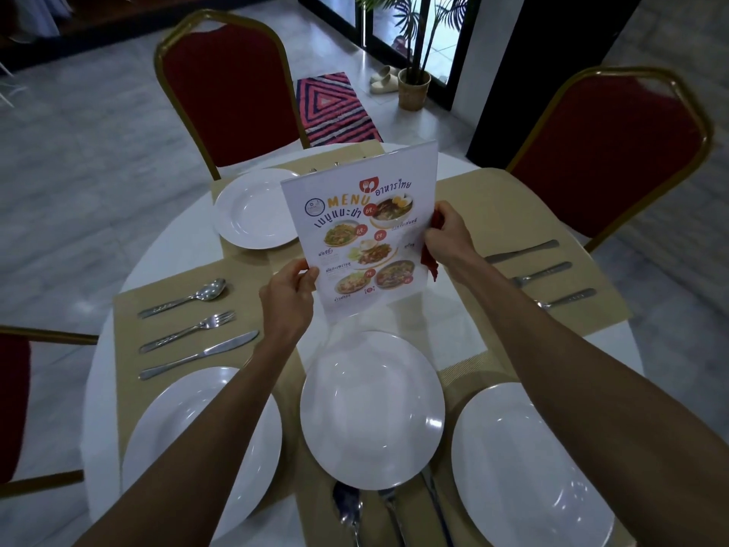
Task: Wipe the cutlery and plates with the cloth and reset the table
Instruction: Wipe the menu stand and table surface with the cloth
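While you held the menu (pixel 363 230) upright above the middle of the round white table (pixel 177 246), both hands were closed on its edges. Your left hand (pixel 290 286) pinched the lower left corner, thumb on the printed face and fingers behind. Your right hand (pixel 445 234) gripped the right edge with the red cloth (pixel 430 264) bunched in the same grasp, the cloth hanging down behind the card beside your wrist.

Four white plates lay on tan placemats (pixel 130 317). The centre plate (pixel 372 408) was directly below the menu. The left plate (pixel 165 412) was partly under your left forearm and the right plate (pixel 524 467) partly under your right. The far plate (pixel 252 209) lay before the red chair (pixel 228 92), its right rim hidden by the menu.

To the left, a spoon (pixel 185 298), a fork (pixel 189 331) and a knife (pixel 201 355) lay side by side, apart from one another, just beyond the left plate. To the right, three more pieces of cutlery (pixel 522 251) lay in a row, their near ends covered by your right arm. Another set (pixel 347 507) lay at the bottom edge against the centre plate's near rim; whether touching it or tucked under it could not be told.
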### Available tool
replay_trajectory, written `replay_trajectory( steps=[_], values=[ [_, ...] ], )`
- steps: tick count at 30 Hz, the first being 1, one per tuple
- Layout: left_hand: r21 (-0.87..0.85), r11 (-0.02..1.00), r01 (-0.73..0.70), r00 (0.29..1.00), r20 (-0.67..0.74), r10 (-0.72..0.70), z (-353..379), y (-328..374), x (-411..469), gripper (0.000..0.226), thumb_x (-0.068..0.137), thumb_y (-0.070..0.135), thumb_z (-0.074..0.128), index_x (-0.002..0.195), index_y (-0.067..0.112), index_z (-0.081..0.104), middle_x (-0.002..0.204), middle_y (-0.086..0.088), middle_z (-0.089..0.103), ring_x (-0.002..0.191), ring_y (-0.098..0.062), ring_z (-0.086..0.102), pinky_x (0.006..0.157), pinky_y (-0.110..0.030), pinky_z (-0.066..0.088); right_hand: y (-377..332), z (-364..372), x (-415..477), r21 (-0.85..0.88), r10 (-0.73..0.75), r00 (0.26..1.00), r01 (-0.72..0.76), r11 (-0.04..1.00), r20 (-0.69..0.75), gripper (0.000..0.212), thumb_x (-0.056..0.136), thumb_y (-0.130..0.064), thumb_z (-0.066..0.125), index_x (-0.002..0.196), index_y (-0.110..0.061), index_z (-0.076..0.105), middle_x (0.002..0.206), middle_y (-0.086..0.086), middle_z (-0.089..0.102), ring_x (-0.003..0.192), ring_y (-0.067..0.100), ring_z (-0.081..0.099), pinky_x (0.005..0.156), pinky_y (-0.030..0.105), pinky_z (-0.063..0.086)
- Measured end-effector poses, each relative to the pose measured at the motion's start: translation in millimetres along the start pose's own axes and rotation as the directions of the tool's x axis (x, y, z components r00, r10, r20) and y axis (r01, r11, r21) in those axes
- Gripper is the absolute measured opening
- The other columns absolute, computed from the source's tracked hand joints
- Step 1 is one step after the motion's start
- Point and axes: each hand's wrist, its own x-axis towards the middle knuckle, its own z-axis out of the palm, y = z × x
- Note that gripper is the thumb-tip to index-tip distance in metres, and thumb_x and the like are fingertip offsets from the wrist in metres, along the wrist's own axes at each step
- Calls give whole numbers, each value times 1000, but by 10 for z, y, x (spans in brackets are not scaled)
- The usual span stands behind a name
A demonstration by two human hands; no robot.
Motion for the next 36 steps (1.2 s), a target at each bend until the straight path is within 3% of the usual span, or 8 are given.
replay_trajectory(
  steps=[8,15,19,23,25,28,31,36],
  values=[
    [5,1000,8,1000,16,-8,-34,63,0,24,100,15,57,121,13,70,109,-4,76,86,-14,71,68,4,42,5,16,32,-48,2,1000,-3,999,-12,38,79,5,37,104,-18,55,100,5,65,95,32,66,64,45,61],
    [47,998,29,999,35,-31,-49,152,-26,25,102,15,55,122,10,69,115,-7,74,101,-22,70,68,8,34,77,-9,-58,-12,33,999,-33,999,-14,40,86,8,46,110,-23,51,104,0,63,103,29,65,67,35,53],
    [50,997,63,993,99,-68,-139,203,-94,32,101,23,56,131,14,63,125,-2,70,110,-19,68,81,-15,42,158,-81,-234,37,107,986,-103,994,-128,61,92,3,54,142,-22,32,118,4,57,103,26,62,79,37,53],
    [93,982,164,969,172,-178,-326,20,-306,39,99,24,58,136,12,58,130,-7,67,107,-16,65,84,-24,45,368,-185,-654,128,192,963,-170,977,-191,73,90,6,56,146,-29,24,109,4,58,82,19,65,61,31,53],
    [189,964,190,947,223,-230,-397,-128,-504,36,99,21,57,133,11,61,128,-9,67,102,-15,63,84,-25,44,494,-215,-903,148,202,961,-176,973,-190,70,90,7,57,144,-28,30,106,-1,56,81,14,63,63,32,55],
    [363,918,160,896,337,-290,-446,-354,-787,32,101,25,53,128,10,65,126,-10,68,107,-21,64,91,-31,46,711,-156,-1240,50,180,969,-174,983,-171,52,89,0,60,131,-26,46,107,-1,61,91,22,66,76,39,59],
    [419,902,107,857,422,-298,-472,-402,-986,32,103,27,51,123,8,66,120,-7,68,94,-14,58,82,-24,41,916,-45,-1430,-90,174,981,-181,979,-81,34,88,-16,68,118,-26,55,106,2,67,94,28,67,83,47,60],
    [514,854,80,789,491,-369,-463,-360,-1139,27,104,25,44,92,7,61,90,-5,58,87,-19,54,76,-26,36,1043,115,-1575,-345,182,979,-140,928,92,39,93,-30,69,127,-19,54,115,6,65,101,24,63,81,36,53]
  ],
)
